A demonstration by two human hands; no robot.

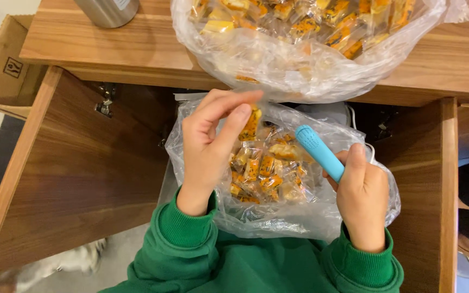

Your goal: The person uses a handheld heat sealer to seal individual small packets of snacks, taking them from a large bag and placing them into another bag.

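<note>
Overhead, left hand (208,152) pinches a wrapped snack (251,125), seemingly; right hand (362,198) grips a blue tool (319,152).

A desk (137,49) runs across the far side. On it, at the far left, stands a metal bottle (108,10); to the right lies a large bag of wrapped sweets (310,43), hanging over the near edge. Nearer, below that edge, a second bag of sweets (278,179) sits between two hands: left hand (213,146) pinching one wrapped sweet (251,126) above it, right hand (362,195) gripping a rod-shaped tool (319,152). A cardboard box (1,70) lies far left.
</note>
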